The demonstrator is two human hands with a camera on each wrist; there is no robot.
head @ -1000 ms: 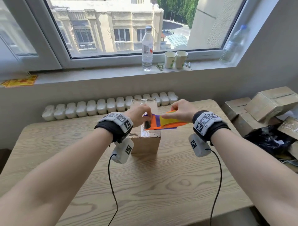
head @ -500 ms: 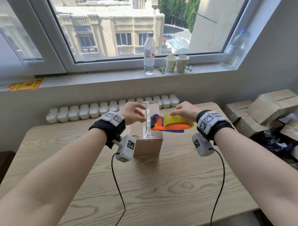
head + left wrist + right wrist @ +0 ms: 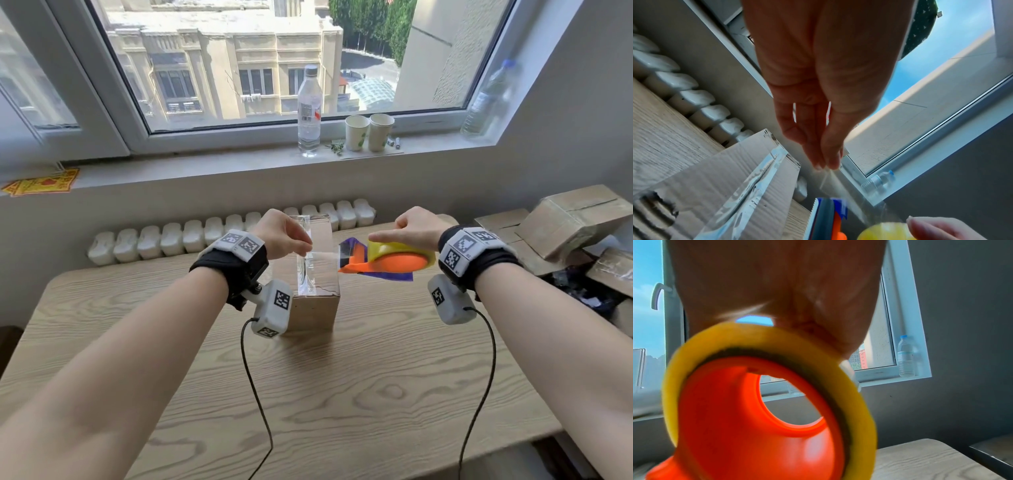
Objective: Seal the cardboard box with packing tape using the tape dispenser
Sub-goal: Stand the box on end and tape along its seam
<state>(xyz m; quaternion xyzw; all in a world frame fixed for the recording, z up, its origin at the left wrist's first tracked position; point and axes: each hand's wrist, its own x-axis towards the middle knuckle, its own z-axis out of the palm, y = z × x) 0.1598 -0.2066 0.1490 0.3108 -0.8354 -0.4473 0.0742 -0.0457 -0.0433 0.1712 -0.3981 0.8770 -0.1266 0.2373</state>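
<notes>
Fingertips of the left hand (image 3: 282, 234) pinch the free end of a clear strip of packing tape (image 3: 323, 254), pulled taut above a small cardboard box (image 3: 317, 291), while the right hand (image 3: 412, 228) grips the orange and purple tape dispenser (image 3: 387, 262) from above, its yellow roll (image 3: 854, 410) seated on the hub. Both hands are raised over the box, the dispenser held just to its right and clear of the wooden table (image 3: 342, 394) on which the box stands. A glossy band of tape (image 3: 756, 181) already runs along the box's top seam. On the windowsill beyond stand a water bottle (image 3: 309, 109) and two paper cups (image 3: 368, 132), with a second bottle (image 3: 489, 99) at the far right; more cardboard boxes (image 3: 565, 219) are stacked beside the table.
</notes>
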